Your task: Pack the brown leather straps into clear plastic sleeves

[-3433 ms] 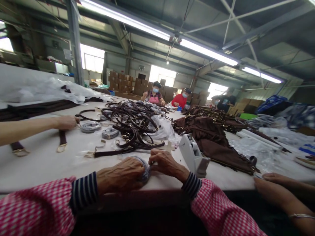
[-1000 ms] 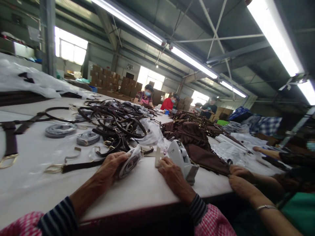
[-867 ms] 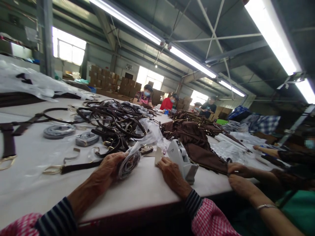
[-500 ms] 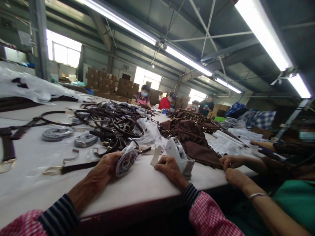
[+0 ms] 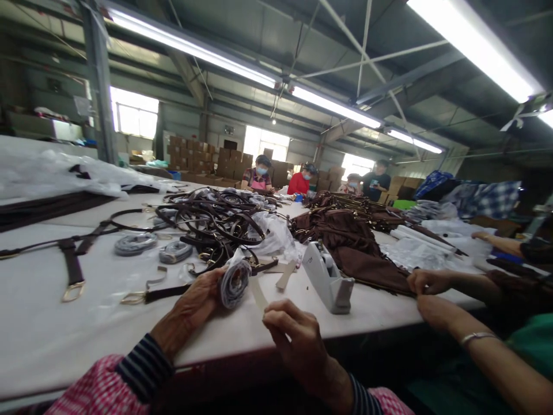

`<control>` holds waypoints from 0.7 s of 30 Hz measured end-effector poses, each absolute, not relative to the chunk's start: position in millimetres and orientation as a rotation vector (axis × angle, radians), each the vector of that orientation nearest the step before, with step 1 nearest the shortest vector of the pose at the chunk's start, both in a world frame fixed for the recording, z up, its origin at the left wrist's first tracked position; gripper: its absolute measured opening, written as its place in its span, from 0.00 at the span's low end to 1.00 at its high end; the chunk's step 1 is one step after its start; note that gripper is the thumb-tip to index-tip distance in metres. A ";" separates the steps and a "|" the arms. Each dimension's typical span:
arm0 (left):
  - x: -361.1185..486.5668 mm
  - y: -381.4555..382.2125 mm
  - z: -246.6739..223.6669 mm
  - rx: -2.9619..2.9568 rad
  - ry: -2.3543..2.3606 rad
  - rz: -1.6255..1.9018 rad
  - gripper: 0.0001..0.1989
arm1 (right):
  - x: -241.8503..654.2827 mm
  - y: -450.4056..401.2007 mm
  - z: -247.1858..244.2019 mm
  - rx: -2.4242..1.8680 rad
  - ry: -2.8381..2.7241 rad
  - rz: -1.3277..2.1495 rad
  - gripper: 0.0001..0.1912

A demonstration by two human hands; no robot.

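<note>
My left hand (image 5: 194, 311) is closed around a coiled strap (image 5: 234, 282) wrapped in clear plastic, its round side turned toward me. Between the thumb and fingers of my right hand (image 5: 298, 340) is the end of a pale, translucent strip of tape (image 5: 259, 297), which reaches up toward the coil. A light grey tape dispenser (image 5: 326, 276) stands on the table just beyond my right hand. Beside it lies a small beige card piece (image 5: 286, 275). Left of my left hand is a dark strap end with a gold buckle (image 5: 135, 298).
Two wrapped coils (image 5: 136, 243) lie on the white table (image 5: 99, 340). Behind them is a heap of dark brown straps (image 5: 216, 216). Brown bags (image 5: 349, 242) are piled beyond the dispenser. At right, a co-worker's hands (image 5: 432, 288) hold a bag edge. Other people sit farther back.
My right hand has come away from the dispenser toward me, with a strip of tape now in its fingers. My left hand still grips the coiled strap. The view has turned slightly left.
</note>
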State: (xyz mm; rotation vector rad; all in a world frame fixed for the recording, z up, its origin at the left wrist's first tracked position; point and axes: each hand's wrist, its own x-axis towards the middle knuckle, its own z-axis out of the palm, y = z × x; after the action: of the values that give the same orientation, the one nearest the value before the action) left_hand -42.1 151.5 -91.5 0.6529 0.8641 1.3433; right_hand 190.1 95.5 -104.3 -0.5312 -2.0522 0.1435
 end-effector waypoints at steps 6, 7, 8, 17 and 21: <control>-49.5 159.0 -110.1 0.767 0.732 1.302 0.11 | 180.1 104.2 -109.8 -0.465 -2.063 0.230 0.09; -50.5 160.7 -113.6 0.798 0.716 1.302 0.12 | 178.2 107.7 -109.7 -0.457 -2.049 0.254 0.09; -51.2 162.2 -116.5 0.818 0.711 1.302 0.13 | 176.1 110.8 -109.4 -0.446 -2.036 0.273 0.09; -48.9 157.3 -116.1 1.087 0.771 1.230 0.16 | 163.0 133.1 -111.2 -0.395 -2.025 0.272 0.08; -44.0 149.1 -110.0 1.640 1.080 1.243 0.15 | 166.9 135.5 -113.7 -0.435 -2.067 0.195 0.09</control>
State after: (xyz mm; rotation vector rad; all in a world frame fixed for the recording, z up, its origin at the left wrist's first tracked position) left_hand -44.0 149.1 -110.0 1.6401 1.0797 1.2433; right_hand 166.9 135.5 -113.7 -0.4352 -2.0673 0.1946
